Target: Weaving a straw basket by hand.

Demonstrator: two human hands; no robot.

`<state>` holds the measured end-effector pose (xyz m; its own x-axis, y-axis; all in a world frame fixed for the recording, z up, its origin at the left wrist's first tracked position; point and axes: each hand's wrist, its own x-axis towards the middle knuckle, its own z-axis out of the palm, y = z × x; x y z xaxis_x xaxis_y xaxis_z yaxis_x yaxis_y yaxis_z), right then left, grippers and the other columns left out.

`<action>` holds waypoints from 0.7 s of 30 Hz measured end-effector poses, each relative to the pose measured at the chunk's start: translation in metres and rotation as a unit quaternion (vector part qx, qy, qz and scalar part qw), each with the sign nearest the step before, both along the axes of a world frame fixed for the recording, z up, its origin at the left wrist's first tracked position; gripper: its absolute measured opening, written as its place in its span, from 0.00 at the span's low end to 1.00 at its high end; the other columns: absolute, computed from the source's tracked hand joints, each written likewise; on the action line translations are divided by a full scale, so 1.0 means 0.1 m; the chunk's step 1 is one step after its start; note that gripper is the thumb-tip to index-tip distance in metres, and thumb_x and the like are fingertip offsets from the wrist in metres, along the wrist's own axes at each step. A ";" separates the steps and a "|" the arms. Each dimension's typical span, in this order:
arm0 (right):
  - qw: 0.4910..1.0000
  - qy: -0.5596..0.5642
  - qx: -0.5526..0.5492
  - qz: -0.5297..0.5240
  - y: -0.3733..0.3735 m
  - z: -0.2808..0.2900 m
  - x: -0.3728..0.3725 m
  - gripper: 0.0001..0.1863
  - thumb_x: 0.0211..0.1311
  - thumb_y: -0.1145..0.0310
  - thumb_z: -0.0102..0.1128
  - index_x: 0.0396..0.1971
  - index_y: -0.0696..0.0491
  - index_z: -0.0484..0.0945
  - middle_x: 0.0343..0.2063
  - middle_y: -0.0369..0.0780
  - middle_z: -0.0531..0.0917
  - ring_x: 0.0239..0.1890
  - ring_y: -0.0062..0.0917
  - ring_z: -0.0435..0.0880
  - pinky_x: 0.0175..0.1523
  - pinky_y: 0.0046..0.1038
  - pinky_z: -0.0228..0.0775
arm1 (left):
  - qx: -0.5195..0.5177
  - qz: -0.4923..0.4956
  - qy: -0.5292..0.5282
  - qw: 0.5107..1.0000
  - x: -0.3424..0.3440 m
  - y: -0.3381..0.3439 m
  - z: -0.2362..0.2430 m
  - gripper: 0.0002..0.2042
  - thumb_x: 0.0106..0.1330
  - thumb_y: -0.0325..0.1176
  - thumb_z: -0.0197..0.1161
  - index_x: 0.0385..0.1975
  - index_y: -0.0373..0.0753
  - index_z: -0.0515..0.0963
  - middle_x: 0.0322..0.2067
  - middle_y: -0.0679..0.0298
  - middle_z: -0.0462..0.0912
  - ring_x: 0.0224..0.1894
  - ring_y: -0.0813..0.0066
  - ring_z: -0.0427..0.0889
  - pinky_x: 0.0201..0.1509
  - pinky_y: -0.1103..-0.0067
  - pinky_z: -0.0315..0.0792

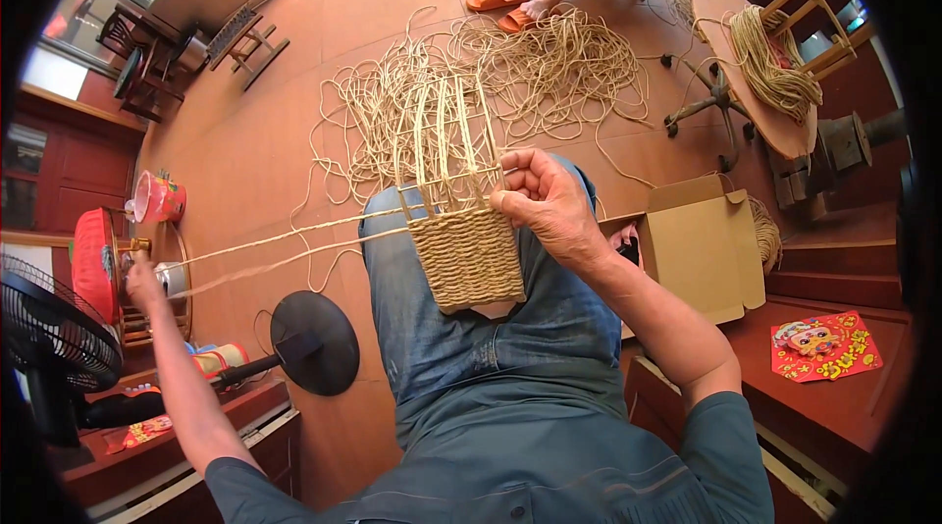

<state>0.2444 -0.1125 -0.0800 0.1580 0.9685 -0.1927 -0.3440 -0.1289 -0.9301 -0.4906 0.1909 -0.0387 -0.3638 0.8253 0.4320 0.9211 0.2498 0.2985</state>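
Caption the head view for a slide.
Right hand grips a partly woven basket on the lap; left hand holds cord strands stretched sideways.

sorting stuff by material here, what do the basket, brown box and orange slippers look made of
Basket: probably twisted plant fibre or paper cord, matt tan, judging by its ropy woven rows.
Box: likely cardboard, plain brown and dull, with a creased flap.
Slippers: perhaps rubber or plastic, given their smooth, even orange; too small to settle.

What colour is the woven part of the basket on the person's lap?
The woven part is straw-like tan; it shows best in the head view.
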 end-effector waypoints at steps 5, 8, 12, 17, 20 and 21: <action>1.000 0.016 -0.001 -0.004 -0.04 -0.07 -0.01 0.23 0.70 0.74 0.71 0.61 0.57 0.72 0.40 0.32 0.85 0.39 0.11 0.81 0.43 0.17 0.74 | 0.088 0.161 0.066 0.981 0.20 0.17 0.75 0.36 0.77 0.67 0.50 0.54 0.36 0.85 0.48 0.44 0.90 0.53 0.44 0.88 0.58 0.55 0.78; 0.998 0.057 0.008 0.006 0.00 -0.06 -0.08 0.24 0.71 0.74 0.71 0.61 0.57 0.72 0.41 0.33 0.86 0.40 0.12 0.82 0.45 0.17 0.74 | 0.114 -0.240 0.013 0.964 0.98 0.16 0.77 0.20 0.81 0.47 0.59 0.55 0.34 0.85 0.51 0.54 0.89 0.53 0.64 0.86 0.60 0.70 0.77; 0.989 0.146 -0.019 -0.017 -0.09 -0.07 0.02 0.25 0.71 0.75 0.71 0.63 0.55 0.70 0.45 0.35 0.86 0.47 0.17 0.85 0.53 0.21 0.78 | -0.037 -0.506 -0.223 0.832 4.02 -1.47 0.51 0.08 0.79 0.26 0.59 0.48 0.34 0.84 0.40 0.67 0.82 0.45 0.77 0.81 0.52 0.79 0.76; 0.981 0.193 -0.002 -0.001 0.00 -0.14 -0.05 0.25 0.72 0.75 0.70 0.63 0.55 0.70 0.48 0.37 0.86 0.48 0.19 0.87 0.55 0.21 0.80 | -0.056 -0.599 -0.167 0.782 5.19 -2.33 0.23 0.12 0.68 0.24 0.70 0.49 0.41 0.85 0.38 0.58 0.83 0.43 0.58 0.83 0.49 0.66 0.77; 0.980 0.199 0.000 0.007 0.02 -0.13 -0.06 0.24 0.73 0.74 0.70 0.63 0.53 0.71 0.47 0.35 0.87 0.45 0.15 0.86 0.49 0.16 0.77 | -0.060 -0.596 -0.139 0.788 5.41 -2.34 0.15 0.13 0.68 0.29 0.70 0.52 0.43 0.83 0.39 0.58 0.81 0.46 0.56 0.81 0.53 0.63 0.73; 0.981 0.194 0.001 0.015 0.03 -0.18 -0.02 0.23 0.73 0.74 0.70 0.63 0.52 0.71 0.47 0.34 0.87 0.45 0.14 0.86 0.47 0.16 0.76 | -0.047 -0.599 -0.111 0.791 5.45 -2.34 0.14 0.12 0.67 0.29 0.71 0.50 0.43 0.84 0.38 0.58 0.82 0.44 0.56 0.82 0.52 0.63 0.74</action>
